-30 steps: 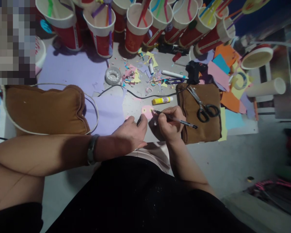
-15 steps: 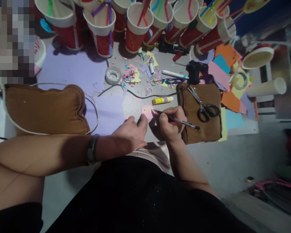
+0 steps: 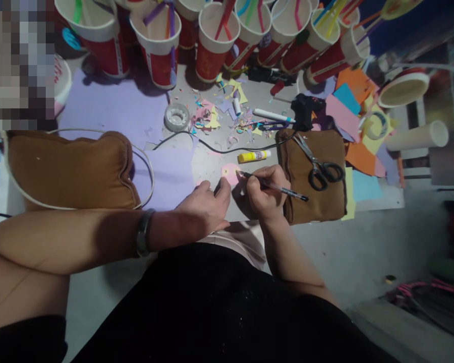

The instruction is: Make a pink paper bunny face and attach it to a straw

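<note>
Occupying the middle of my view is a grey tabletop (image 3: 209, 165). A large sheet of purple paper (image 3: 113, 101) lies on it at upper left. Red-and-white paper cups (image 3: 212, 60) holding coloured straws stand along the top. A puffy brown fabric cushion (image 3: 68, 171) sits at left; a squarer brown fabric pad (image 3: 331, 151) lies right of centre.

My left hand (image 3: 206, 204) rests at centre, fingers slightly bent and a little apart, one fingertip at the lower left edge of the pink disc; I cannot tell whether it presses. My right hand (image 3: 267, 194), just right of centre, has its fingers closed narrowly around the pen.

Metal scissors with black handles (image 3: 316, 164) lie on the pad. The slim black-and-clear pen (image 3: 287, 190) slants, tip at the disc's right side. Above the hands lies a yellow-and-white glue stick (image 3: 254, 156). The small round pink paper disc (image 3: 230, 177) lies flat at centre, between the hands, bearing a tiny yellow spot (image 3: 226, 172) with a dark mark.
</note>
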`<state>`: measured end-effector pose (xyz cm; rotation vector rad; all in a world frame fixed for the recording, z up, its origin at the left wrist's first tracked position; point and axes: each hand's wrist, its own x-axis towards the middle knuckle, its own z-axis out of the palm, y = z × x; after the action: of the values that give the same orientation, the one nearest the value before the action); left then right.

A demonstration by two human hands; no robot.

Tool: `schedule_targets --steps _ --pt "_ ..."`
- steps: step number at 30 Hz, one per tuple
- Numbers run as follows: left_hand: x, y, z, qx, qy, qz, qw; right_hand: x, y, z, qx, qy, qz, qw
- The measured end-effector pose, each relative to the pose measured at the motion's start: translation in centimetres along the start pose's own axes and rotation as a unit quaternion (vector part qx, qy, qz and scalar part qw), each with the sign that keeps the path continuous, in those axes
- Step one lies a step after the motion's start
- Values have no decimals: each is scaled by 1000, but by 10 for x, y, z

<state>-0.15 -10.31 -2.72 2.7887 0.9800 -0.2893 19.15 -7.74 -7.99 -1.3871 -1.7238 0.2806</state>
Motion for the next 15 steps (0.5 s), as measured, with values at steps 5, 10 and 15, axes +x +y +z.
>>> schedule_targets --steps 5,10,15 --pt "0 1 2 21 10 1 1000 1 -1 -1 -7 -6 -3 1000" --pt "0 1 3 35 12 2 999 0 0 -1 -14 -7 2 1000" --pt "0 0 2 17 18 7 1000 0 0 -1 -6 -10 3 1000"
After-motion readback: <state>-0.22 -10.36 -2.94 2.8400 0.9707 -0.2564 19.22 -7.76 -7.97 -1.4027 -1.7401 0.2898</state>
